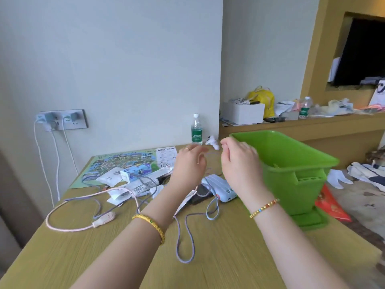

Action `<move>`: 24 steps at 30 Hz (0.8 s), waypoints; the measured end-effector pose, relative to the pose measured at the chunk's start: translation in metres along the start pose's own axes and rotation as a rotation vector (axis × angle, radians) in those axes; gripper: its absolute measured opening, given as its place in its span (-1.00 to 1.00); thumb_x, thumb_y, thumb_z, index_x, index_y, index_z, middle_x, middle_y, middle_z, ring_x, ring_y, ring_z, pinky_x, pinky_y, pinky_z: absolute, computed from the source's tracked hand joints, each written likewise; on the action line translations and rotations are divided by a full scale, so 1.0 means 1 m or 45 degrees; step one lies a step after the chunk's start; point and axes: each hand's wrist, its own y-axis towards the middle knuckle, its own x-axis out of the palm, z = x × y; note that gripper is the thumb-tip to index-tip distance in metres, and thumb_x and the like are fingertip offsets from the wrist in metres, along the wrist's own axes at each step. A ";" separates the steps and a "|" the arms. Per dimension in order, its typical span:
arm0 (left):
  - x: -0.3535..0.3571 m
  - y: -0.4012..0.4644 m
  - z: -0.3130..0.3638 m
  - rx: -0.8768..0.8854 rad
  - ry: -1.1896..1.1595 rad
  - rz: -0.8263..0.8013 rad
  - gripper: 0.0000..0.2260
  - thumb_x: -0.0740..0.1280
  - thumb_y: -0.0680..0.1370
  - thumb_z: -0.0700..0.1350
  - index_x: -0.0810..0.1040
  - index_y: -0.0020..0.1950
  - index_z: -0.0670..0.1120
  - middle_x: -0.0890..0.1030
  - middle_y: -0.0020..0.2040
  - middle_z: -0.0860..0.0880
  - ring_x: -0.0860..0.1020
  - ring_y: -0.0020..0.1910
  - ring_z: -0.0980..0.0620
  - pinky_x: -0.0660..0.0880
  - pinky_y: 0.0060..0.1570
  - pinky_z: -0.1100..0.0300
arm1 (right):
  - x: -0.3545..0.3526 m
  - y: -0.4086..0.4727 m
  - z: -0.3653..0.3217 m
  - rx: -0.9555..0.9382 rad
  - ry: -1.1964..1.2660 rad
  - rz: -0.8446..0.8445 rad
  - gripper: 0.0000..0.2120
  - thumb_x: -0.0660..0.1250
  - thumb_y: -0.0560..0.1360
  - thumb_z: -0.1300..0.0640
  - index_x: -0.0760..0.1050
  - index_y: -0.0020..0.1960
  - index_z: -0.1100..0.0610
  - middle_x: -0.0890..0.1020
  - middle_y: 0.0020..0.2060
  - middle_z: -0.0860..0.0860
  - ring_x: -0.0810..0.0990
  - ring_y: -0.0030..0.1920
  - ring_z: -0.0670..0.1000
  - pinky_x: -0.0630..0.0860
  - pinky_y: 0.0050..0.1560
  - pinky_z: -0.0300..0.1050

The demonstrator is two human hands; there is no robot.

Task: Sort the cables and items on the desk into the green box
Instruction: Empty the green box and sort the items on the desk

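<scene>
Now | left hand and right hand apart, seemingly stretching thin purple cable, pinch unclear | limp, light; gather loops, drop into green box at 2 o'clock.

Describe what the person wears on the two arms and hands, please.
Both forearms are bare, with no sleeves in view. The left wrist carries a solid gold bangle. The right wrist carries a thin beaded bracelet, mostly gold beads with some orange and blue ones. The left hand has a thin ring on one finger. The right hand shows no ring.
</scene>
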 end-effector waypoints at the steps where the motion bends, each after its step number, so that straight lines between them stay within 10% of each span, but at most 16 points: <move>1: -0.009 -0.008 -0.018 -0.081 0.007 0.006 -0.71 0.17 0.52 -0.31 0.58 0.16 -0.16 0.56 0.18 -0.15 0.47 0.19 -0.13 0.37 0.19 0.11 | 0.016 -0.006 -0.013 0.001 0.065 -0.042 -0.83 0.16 0.52 0.28 0.52 -0.01 0.20 0.64 -0.22 0.12 0.55 -0.15 0.18 0.34 -0.04 0.00; 16: -0.039 -0.053 -0.171 -0.619 0.221 -0.200 -0.69 0.09 0.62 -0.16 0.44 0.32 -0.07 0.49 0.31 -0.07 0.47 0.24 -0.05 0.34 0.06 0.22 | 0.168 -0.046 -0.051 0.062 0.120 -0.806 -0.71 0.06 0.56 0.24 0.41 0.22 0.13 0.53 0.17 0.02 0.46 0.15 0.09 0.31 0.14 -0.03; 21: -0.036 -0.050 -0.190 -0.601 0.410 -0.215 -0.59 0.07 0.54 -0.30 0.42 0.34 -0.06 0.47 0.34 -0.06 0.44 0.29 -0.07 0.39 0.17 0.11 | 0.183 -0.033 -0.039 0.094 0.031 -0.922 -0.78 0.02 0.57 0.21 0.43 0.05 0.12 0.53 -0.11 0.01 0.50 0.07 0.13 0.34 0.05 0.01; 24: -0.034 -0.044 -0.197 -0.572 0.546 -0.268 -0.66 0.10 0.54 -0.29 0.47 0.25 -0.09 0.52 0.25 -0.06 0.48 0.21 -0.10 0.44 0.07 0.09 | 0.196 -0.028 -0.038 0.143 0.021 -1.011 -0.76 -0.03 0.59 0.15 0.42 0.00 0.07 0.58 -0.07 0.01 0.49 0.12 0.08 0.14 0.37 0.18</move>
